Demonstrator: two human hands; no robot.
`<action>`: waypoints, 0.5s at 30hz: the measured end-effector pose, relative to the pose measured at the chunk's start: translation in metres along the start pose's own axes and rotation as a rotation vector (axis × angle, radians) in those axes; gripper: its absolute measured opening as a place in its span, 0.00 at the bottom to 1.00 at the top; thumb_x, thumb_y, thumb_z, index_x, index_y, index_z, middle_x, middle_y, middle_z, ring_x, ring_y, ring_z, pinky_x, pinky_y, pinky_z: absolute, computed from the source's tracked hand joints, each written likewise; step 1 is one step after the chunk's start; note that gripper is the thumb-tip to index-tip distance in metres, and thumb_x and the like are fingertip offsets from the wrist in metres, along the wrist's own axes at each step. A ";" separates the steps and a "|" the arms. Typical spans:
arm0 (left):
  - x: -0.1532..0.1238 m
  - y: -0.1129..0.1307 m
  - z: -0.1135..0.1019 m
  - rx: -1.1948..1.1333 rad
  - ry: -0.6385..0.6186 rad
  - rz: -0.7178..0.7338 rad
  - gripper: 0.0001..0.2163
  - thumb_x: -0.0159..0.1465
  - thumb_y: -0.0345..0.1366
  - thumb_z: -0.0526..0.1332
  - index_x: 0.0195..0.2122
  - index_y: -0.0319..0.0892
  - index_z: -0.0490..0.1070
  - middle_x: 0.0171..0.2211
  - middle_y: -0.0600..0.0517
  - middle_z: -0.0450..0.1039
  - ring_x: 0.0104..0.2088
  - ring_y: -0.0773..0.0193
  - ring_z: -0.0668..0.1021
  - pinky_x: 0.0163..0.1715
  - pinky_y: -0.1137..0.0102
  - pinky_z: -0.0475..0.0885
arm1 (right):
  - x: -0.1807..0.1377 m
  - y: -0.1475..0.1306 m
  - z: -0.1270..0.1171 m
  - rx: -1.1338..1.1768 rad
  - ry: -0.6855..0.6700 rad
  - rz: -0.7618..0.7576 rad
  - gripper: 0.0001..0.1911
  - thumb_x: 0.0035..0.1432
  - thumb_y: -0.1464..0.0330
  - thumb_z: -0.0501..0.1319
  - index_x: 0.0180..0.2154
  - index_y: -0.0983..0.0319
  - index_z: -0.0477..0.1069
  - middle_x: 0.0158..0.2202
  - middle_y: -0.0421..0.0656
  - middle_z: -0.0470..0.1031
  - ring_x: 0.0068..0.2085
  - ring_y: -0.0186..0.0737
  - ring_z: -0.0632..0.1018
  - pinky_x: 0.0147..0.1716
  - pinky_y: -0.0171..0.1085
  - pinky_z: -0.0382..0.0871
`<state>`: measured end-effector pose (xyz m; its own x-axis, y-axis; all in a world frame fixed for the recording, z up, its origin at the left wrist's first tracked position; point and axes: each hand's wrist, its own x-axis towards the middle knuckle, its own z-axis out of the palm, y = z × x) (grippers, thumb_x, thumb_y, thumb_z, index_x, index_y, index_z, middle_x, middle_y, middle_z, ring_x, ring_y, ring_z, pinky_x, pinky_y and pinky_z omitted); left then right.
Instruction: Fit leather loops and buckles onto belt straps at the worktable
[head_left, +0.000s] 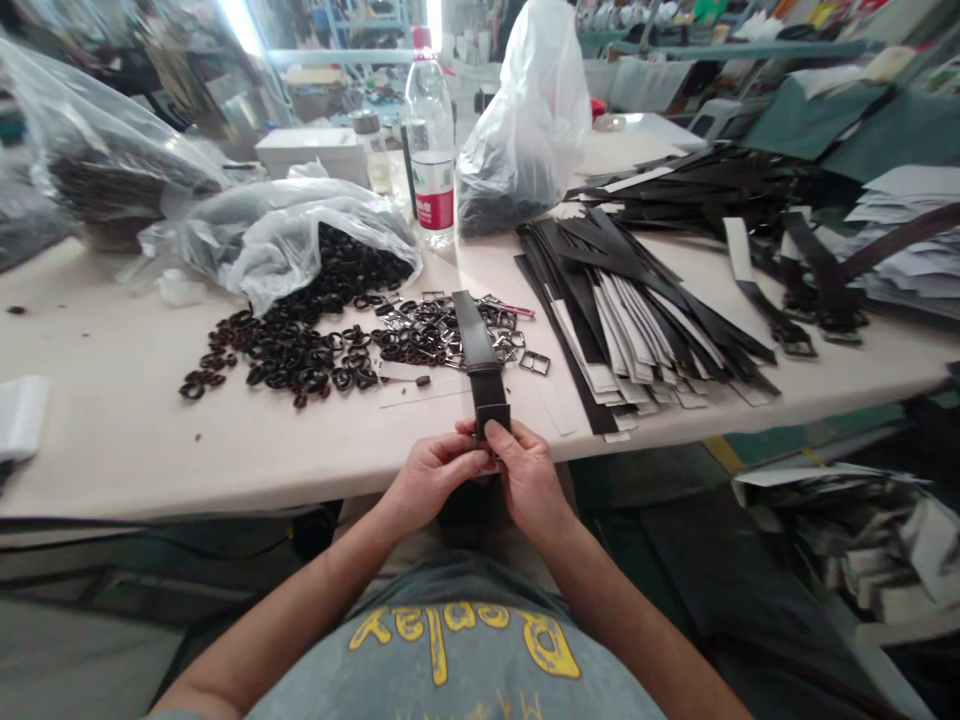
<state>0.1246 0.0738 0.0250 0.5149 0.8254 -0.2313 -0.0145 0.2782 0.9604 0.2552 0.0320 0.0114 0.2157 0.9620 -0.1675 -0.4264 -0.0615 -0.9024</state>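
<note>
Strap of flat, black, leather-like material [476, 340] lies straight ahead of my fingers, its long axis running away from me over the cream-coloured table [135, 440], far end slanting slightly left. My right hand [531, 475] pinches its near end, thumb on top; my left hand [433, 475], equally near, grips that end from the left. Underneath, I cannot tell the finger placement.

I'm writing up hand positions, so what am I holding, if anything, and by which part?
A black strap: your left hand and right hand hold its near end, the right thumb on top.
</note>
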 end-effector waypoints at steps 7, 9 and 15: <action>0.022 0.043 -0.095 0.663 0.408 0.278 0.11 0.60 0.43 0.66 0.36 0.42 0.82 0.32 0.49 0.82 0.32 0.60 0.79 0.37 0.69 0.72 | 0.025 -0.002 -0.016 -0.086 0.117 -0.029 0.18 0.55 0.53 0.68 0.37 0.61 0.82 0.38 0.46 0.84 0.38 0.43 0.80 0.38 0.38 0.72; 0.032 0.052 -0.113 0.898 0.517 0.341 0.10 0.61 0.42 0.65 0.35 0.43 0.82 0.33 0.49 0.81 0.33 0.60 0.79 0.38 0.68 0.71 | 0.025 -0.002 -0.015 -0.088 0.119 -0.040 0.18 0.55 0.53 0.68 0.36 0.61 0.82 0.37 0.47 0.84 0.38 0.43 0.81 0.41 0.40 0.73; 0.079 0.053 -0.120 1.268 0.469 0.276 0.09 0.59 0.36 0.65 0.38 0.43 0.83 0.36 0.47 0.77 0.36 0.56 0.78 0.43 0.65 0.69 | 0.018 -0.003 -0.013 -0.057 0.073 -0.019 0.20 0.54 0.51 0.69 0.36 0.62 0.80 0.37 0.46 0.83 0.34 0.40 0.82 0.35 0.38 0.77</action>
<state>0.0620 0.2129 0.0393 0.2851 0.9373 0.2007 0.8457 -0.3445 0.4076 0.2723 0.0463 0.0061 0.2878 0.9412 -0.1767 -0.3717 -0.0602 -0.9264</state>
